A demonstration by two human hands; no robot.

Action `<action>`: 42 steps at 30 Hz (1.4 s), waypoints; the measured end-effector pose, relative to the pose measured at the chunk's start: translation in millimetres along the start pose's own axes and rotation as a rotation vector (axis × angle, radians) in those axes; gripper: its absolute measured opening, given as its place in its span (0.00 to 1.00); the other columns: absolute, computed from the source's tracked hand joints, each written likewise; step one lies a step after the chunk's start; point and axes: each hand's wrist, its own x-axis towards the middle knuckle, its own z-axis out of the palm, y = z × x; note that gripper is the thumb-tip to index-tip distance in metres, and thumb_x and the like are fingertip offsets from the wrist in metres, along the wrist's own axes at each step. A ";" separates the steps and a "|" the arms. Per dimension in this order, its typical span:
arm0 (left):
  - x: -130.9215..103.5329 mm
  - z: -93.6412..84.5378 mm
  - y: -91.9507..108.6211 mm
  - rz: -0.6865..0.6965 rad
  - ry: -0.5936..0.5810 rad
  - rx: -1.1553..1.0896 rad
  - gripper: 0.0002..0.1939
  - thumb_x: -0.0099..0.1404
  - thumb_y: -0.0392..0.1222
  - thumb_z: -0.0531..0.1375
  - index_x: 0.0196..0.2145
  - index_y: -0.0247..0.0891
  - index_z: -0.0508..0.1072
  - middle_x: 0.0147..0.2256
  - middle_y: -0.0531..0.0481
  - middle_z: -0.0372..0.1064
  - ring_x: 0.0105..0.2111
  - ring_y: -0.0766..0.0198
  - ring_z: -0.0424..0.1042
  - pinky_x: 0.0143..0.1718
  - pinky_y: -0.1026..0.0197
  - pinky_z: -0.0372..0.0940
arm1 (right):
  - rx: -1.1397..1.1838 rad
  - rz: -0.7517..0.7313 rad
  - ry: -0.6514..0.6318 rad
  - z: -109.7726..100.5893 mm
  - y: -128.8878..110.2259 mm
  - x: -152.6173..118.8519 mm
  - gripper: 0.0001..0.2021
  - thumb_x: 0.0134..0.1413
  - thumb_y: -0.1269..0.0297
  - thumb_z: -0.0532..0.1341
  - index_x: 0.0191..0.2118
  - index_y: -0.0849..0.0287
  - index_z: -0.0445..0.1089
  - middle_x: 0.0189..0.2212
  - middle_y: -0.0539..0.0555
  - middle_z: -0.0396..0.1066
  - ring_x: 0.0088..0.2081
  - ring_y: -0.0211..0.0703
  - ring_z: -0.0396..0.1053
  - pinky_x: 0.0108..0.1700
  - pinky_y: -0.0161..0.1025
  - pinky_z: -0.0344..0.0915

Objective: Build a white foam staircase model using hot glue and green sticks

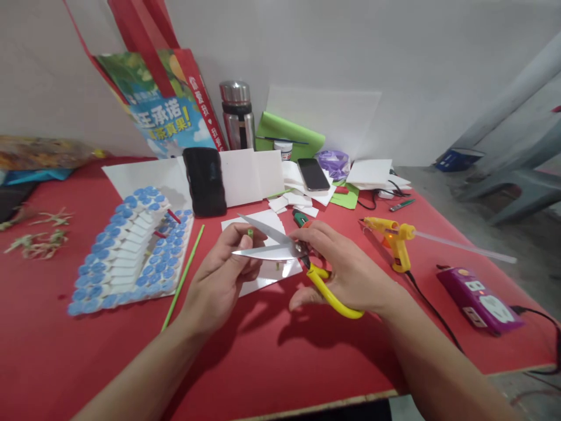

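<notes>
a glossy red table [109, 356] spans most of the view, with a pale wall [421, 58] rising behind it. at the far left, a brown patterned packet [48, 152] lies at the back, and pale spiky scraps [39, 240] are scattered nearer. next comes a blue-and-white stepped model [127, 251], with a thin green stick [184, 278] lying just beside it on the red. a colourful carrier bag [170, 117] leans against the wall behind, a black phone [205, 181] stands upright against white card [252, 178], and a steel flask [238, 117] stands at the back.

near the middle, the left hand [228, 266] has its fingers closed on a small green piece [250, 234], which sits between the parted blades of the scissors [280, 248] as seen from here. the right hand [346, 266] grips the scissors by their yellow handles, thumb spread below. a white sheet [260, 283] lies under the blades.

behind are a green roll [291, 131], a flat phone [313, 174] and a purple packet [333, 165]. rightward lie a yellow glue gun [400, 242] and a purple power block [480, 301]. beyond the table edge, a grey stool [521, 169] and a dark blue container [458, 159] stand on the grey floor [442, 190].
</notes>
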 end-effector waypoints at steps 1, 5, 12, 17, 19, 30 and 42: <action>0.1 0.3 0.1 0.011 0.000 -0.008 0.09 0.72 0.51 0.64 0.40 0.43 0.77 0.31 0.55 0.63 0.24 0.73 0.57 0.26 0.69 0.55 | -0.014 0.003 0.000 0.6 -0.5 0.2 0.34 0.52 0.44 0.75 0.57 0.57 0.66 0.46 0.58 0.70 0.44 0.50 0.68 0.47 0.45 0.68; -0.2 -1.1 -2.9 0.054 0.009 0.046 0.10 0.71 0.50 0.66 0.38 0.42 0.77 0.32 0.54 0.65 0.25 0.72 0.58 0.26 0.69 0.56 | -0.050 0.005 0.002 2.3 -1.4 0.7 0.33 0.53 0.44 0.74 0.56 0.58 0.67 0.43 0.57 0.69 0.42 0.47 0.67 0.44 0.43 0.68; -4.4 -3.2 -6.8 0.152 -0.006 0.316 0.09 0.72 0.51 0.64 0.40 0.43 0.76 0.33 0.53 0.67 0.28 0.67 0.62 0.30 0.64 0.60 | -0.023 -0.007 0.036 6.7 -1.6 0.5 0.36 0.52 0.41 0.73 0.56 0.62 0.68 0.41 0.58 0.69 0.40 0.46 0.68 0.42 0.42 0.69; -5.5 -2.4 -3.9 0.217 -0.018 0.445 0.07 0.75 0.46 0.60 0.40 0.43 0.75 0.34 0.53 0.68 0.28 0.66 0.61 0.31 0.62 0.60 | -0.004 0.001 0.039 6.4 -1.5 0.7 0.37 0.51 0.39 0.73 0.56 0.63 0.69 0.42 0.59 0.70 0.40 0.48 0.69 0.43 0.45 0.70; -4.9 -2.4 -4.5 0.214 -0.029 0.456 0.07 0.75 0.45 0.59 0.39 0.43 0.74 0.33 0.53 0.67 0.29 0.65 0.62 0.31 0.61 0.59 | 0.002 0.012 0.034 6.3 -1.7 0.8 0.36 0.50 0.39 0.73 0.55 0.61 0.69 0.41 0.58 0.70 0.40 0.48 0.70 0.44 0.45 0.71; -6.3 1.3 -2.3 0.231 -0.022 0.485 0.05 0.75 0.43 0.59 0.39 0.43 0.73 0.33 0.53 0.69 0.27 0.66 0.60 0.29 0.60 0.57 | 0.018 0.020 0.037 5.7 -2.2 -0.3 0.35 0.48 0.39 0.75 0.53 0.59 0.69 0.40 0.57 0.71 0.38 0.47 0.71 0.43 0.44 0.72; -7.2 4.3 0.0 0.194 -0.014 0.432 0.08 0.74 0.45 0.61 0.36 0.43 0.74 0.30 0.53 0.68 0.27 0.64 0.61 0.30 0.59 0.57 | 0.006 0.021 0.035 4.4 -2.5 0.6 0.33 0.49 0.36 0.73 0.50 0.58 0.70 0.38 0.56 0.73 0.37 0.45 0.69 0.41 0.42 0.69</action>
